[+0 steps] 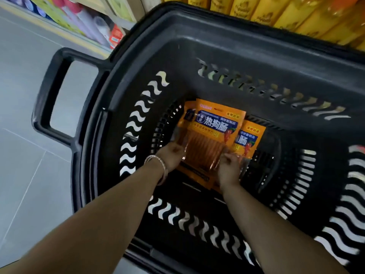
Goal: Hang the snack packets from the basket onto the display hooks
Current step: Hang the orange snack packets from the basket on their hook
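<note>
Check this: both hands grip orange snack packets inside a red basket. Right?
No. The head view shows the basket is black, not red; the left hand and right hand do grip the orange snack packets inside it.

Pkts (pixel 212 133) in basket (pixel 227 56), handle (pixel 51 95) left.

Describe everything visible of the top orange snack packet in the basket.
The top packet is a flat, glossy orange pouch with a blue banner of white characters and a clear window showing brown sticks. It lies face up on similar packets in the black basket. The left hand and right hand grip its lower corners.
</note>
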The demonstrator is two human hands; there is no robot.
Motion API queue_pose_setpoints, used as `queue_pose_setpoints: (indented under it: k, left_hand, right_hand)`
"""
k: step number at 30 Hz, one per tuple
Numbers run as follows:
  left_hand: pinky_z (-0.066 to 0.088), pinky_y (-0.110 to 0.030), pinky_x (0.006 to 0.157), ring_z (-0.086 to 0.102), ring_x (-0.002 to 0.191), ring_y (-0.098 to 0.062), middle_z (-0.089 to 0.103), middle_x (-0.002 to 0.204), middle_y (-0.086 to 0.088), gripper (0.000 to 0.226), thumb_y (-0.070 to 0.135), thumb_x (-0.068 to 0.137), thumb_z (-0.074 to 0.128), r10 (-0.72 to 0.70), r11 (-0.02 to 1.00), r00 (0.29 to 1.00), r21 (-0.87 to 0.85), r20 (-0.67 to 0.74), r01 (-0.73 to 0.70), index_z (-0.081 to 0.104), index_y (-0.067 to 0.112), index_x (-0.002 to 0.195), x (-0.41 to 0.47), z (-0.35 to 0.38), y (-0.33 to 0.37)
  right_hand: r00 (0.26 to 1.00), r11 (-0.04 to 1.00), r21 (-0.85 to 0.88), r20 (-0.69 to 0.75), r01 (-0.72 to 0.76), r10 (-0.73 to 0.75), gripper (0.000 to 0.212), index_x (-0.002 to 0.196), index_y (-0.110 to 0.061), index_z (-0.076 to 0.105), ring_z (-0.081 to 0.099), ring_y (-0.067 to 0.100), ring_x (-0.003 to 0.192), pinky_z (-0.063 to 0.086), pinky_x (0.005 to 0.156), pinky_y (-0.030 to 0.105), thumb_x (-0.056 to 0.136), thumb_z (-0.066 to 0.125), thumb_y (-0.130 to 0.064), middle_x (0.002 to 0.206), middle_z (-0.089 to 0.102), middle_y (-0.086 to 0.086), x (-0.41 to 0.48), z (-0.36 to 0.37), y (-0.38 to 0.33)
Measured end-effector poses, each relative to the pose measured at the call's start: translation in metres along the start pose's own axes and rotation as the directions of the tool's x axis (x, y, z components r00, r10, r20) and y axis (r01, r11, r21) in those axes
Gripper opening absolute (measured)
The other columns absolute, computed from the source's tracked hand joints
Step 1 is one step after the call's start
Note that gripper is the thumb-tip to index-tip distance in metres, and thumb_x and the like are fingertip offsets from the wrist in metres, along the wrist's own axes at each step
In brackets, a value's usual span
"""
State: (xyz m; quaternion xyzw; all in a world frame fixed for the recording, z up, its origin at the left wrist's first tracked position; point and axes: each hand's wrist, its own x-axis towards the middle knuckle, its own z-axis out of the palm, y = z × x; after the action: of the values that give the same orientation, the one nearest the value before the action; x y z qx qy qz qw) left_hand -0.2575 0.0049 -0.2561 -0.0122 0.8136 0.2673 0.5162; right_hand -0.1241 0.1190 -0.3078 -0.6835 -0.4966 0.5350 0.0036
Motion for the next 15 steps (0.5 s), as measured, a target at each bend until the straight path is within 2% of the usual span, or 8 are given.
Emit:
queue_pose_setpoints:
  k: [2,4,5,7,8,10,13,15]
  left_hand:
    - [0.049,-0.028,0.073,0.058,0.079,-0.022,0.062,0.075,-0.005,0.021,0.02,0.089,0.058,-0.015,0.999,1.0,-0.043,-0.009,0.014,0.056,0.026,0.068,-0.001,0.002,-0.001]
    - [0.044,-0.024,0.059,0.056,0.071,-0.02,0.057,0.063,0.002,0.024,0.021,0.088,0.059,-0.02,0.998,1.0,-0.064,-0.013,0.019,0.054,0.024,0.065,-0.002,0.003,-0.002]
    - [0.042,-0.025,0.058,0.055,0.069,-0.019,0.057,0.06,0.004,0.025,0.023,0.088,0.06,-0.023,0.996,1.0,-0.089,-0.021,0.021,0.055,0.022,0.064,-0.002,0.003,-0.001]
    - [0.045,-0.023,0.063,0.059,0.072,-0.021,0.062,0.066,0.001,0.021,0.03,0.089,0.059,-0.008,0.991,1.0,-0.135,-0.012,0.006,0.064,0.018,0.073,-0.002,0.001,0.0]
    - [0.049,-0.023,0.069,0.063,0.079,-0.023,0.067,0.077,-0.003,0.023,0.035,0.089,0.057,0.005,0.988,1.0,-0.155,0.017,-0.003,0.068,0.015,0.085,-0.002,0.001,0.002]
    - [0.05,-0.031,0.087,0.066,0.093,-0.025,0.071,0.098,-0.006,0.042,0.05,0.087,0.057,-0.03,0.973,0.994,-0.224,0.101,0.052,0.067,0.015,0.108,-0.004,-0.001,0.005]
    - [0.053,-0.036,0.083,0.071,0.085,-0.023,0.074,0.091,-0.003,0.034,0.052,0.081,0.063,-0.054,0.923,0.976,-0.362,0.21,0.129,0.071,0.023,0.097,-0.007,-0.007,0.007]
    - [0.054,-0.033,0.078,0.07,0.081,-0.023,0.074,0.087,-0.005,0.02,0.04,0.083,0.065,-0.036,0.92,0.988,-0.38,0.152,0.092,0.071,0.022,0.088,-0.007,-0.011,0.007]
  right_hand:
    - [0.998,0.995,0.076,-0.003,-0.058,0.059,0.014,0.107,-0.015,0.053,0.056,0.026,0.091,0.044,0.082,0.035,0.099,0.045,-0.023,0.099,0.06,0.009,-0.005,-0.015,-0.004]
    - [0.995,0.984,0.145,0.017,-0.102,0.1,0.017,0.108,-0.014,0.053,0.054,0.022,0.076,0.043,0.07,0.034,0.099,0.045,-0.026,0.084,0.057,0.005,-0.004,-0.028,-0.008]
    - [0.993,0.982,0.152,0.034,-0.115,0.111,0.019,0.107,-0.014,0.054,0.055,0.022,0.077,0.043,0.07,0.035,0.099,0.047,-0.028,0.087,0.058,0.005,-0.004,-0.034,-0.011]
    - [0.983,0.971,0.171,0.098,-0.168,0.152,0.013,0.1,-0.018,0.057,0.057,0.022,0.093,0.047,0.083,0.037,0.098,0.05,-0.029,0.104,0.059,0.003,-0.006,-0.044,-0.019]
    - [0.968,0.955,0.204,0.171,-0.217,0.183,0.009,0.094,-0.022,0.058,0.059,0.022,0.095,0.048,0.083,0.038,0.097,0.052,-0.027,0.105,0.061,0.001,-0.009,-0.046,-0.022]
    - [0.919,0.92,0.261,0.345,-0.291,0.193,0.007,0.091,-0.023,0.059,0.065,0.02,0.081,0.051,0.069,0.034,0.096,0.053,-0.023,0.092,0.068,0.001,-0.015,-0.048,-0.023]
    - [0.876,0.947,0.209,0.467,-0.245,0.124,0.007,0.091,-0.024,0.06,0.068,0.014,0.069,0.05,0.055,0.027,0.095,0.055,-0.023,0.077,0.071,-0.005,-0.021,-0.047,-0.019]
    - [0.892,0.984,0.105,0.444,-0.142,0.082,0.006,0.09,-0.025,0.062,0.068,0.013,0.08,0.053,0.065,0.03,0.093,0.057,-0.025,0.084,0.071,-0.007,-0.017,-0.044,-0.016]
